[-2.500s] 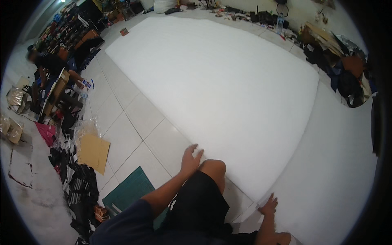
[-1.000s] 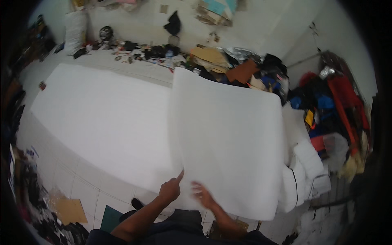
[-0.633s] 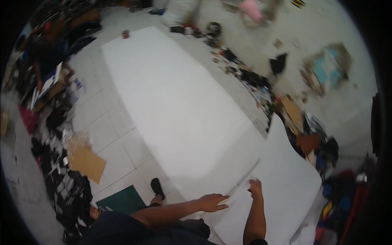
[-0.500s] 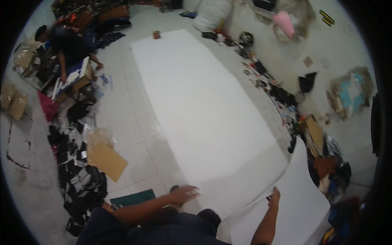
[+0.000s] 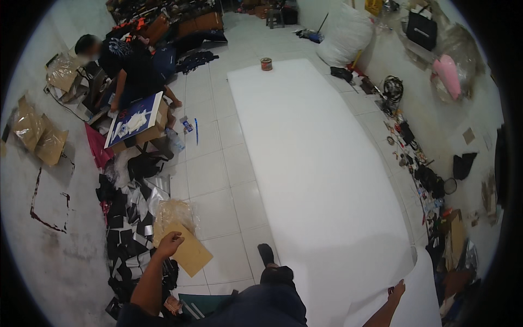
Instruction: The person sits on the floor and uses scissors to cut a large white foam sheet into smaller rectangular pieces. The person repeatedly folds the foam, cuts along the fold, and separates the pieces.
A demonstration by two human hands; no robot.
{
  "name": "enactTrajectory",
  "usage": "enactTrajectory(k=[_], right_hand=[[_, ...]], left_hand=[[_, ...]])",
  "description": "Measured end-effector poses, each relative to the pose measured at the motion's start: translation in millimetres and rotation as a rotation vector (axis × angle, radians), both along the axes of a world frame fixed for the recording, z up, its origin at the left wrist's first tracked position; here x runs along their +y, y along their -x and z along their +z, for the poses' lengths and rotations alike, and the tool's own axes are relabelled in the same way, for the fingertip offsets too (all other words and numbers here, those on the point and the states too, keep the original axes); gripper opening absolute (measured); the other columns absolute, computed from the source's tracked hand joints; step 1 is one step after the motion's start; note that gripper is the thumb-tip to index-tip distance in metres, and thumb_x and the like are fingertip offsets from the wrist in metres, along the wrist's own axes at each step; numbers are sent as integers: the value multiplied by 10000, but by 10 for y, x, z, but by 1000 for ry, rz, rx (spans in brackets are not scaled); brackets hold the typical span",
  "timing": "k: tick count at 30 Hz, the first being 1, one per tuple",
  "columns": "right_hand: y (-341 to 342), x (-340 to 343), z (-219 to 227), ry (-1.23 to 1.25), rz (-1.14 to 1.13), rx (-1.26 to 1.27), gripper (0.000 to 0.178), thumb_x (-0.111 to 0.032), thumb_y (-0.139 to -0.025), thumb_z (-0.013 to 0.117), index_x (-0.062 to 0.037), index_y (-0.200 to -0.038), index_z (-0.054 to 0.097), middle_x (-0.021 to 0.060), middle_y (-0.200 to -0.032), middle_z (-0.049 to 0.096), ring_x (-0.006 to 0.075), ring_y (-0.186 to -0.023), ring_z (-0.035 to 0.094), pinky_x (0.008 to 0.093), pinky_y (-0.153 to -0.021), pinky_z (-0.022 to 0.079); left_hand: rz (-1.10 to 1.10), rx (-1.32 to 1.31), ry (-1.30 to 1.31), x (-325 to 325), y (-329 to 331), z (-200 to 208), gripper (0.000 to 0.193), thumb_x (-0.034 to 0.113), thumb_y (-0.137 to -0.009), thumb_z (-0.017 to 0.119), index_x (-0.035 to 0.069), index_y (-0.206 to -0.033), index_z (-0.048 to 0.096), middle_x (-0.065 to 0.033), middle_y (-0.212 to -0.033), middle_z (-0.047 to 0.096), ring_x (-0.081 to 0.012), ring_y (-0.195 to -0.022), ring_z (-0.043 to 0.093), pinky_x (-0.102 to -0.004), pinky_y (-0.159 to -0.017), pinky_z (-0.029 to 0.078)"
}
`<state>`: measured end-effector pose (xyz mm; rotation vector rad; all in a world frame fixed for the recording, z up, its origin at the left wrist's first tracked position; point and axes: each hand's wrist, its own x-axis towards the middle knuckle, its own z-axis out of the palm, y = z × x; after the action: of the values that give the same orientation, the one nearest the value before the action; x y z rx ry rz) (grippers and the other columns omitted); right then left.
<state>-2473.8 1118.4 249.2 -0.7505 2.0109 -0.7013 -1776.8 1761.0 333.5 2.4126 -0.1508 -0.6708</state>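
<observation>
A long white sheet (image 5: 321,163), foam or paper-like, stretches over the tiled floor away from me. At its near right end, a loose curled flap (image 5: 422,283) rises, and my right hand (image 5: 397,292) is closed on its edge. A small dark, reddish thing shows at those fingers, too small to name. My left hand (image 5: 170,245) is out to the left above a brown cardboard sheet (image 5: 190,253), fingers loosely bent and apart, with nothing visible in them. My foot (image 5: 265,254) stands beside the white sheet's left edge.
A small tin (image 5: 266,64) sits on the sheet's far end. Black and silver scraps (image 5: 131,234) are heaped at left. Another person (image 5: 128,71) bends over a low table (image 5: 155,122). Tools and clutter (image 5: 406,136) line the right wall, near a big white sack (image 5: 347,38).
My left hand has swung left, from the white sheet's near edge to above the cardboard. The right hand still grips the flap, which lies lower. The whole view has shifted.
</observation>
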Motion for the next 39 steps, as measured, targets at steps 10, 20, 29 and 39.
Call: enactTrajectory(k=[10, 20, 29, 39], right_hand=[[-2966, -1108, 292, 99, 18, 62, 339, -348, -960, 439, -68, -1145, 484, 65, -765, 560, 187, -506, 487, 327, -415, 350], [-5648, -2018, 229, 316, -9, -19, 417, -299, -949, 450, 87, -1097, 499, 190, -849, 625, 287, -691, 616, 412, -551, 498], [-8589, -2558, 362, 277, 113, 431, 469, -307, -954, 446, 114, -1146, 517, 250, -1024, 625, 347, -881, 627, 415, -750, 511], [-11542, -3256, 262, 28, 136, 791, 531, -377, -942, 445, 52, -1247, 512, 265, -1230, 557, 421, -1144, 530, 446, -985, 421]], left_hand=[[45, 536, -561, 999, -345, -1225, 366, 353, -843, 574, 14, -958, 651, -190, -932, 667, -342, -857, 642, -444, -766, 483], [-403, 541, -574, 433, -4236, -1780, 350, 333, -869, 519, 53, -1029, 655, -203, -1090, 631, -386, -1009, 595, -474, -909, 446], [-73, -240, 251, -2975, -10003, -304, 351, 243, -918, 571, -21, -1150, 581, -128, -947, 646, -185, -869, 605, -308, -803, 473], [-174, 254, -471, -2825, -11728, -1117, 380, 356, -900, 526, 35, -1082, 617, -187, -1056, 641, -331, -1017, 602, -444, -878, 453]])
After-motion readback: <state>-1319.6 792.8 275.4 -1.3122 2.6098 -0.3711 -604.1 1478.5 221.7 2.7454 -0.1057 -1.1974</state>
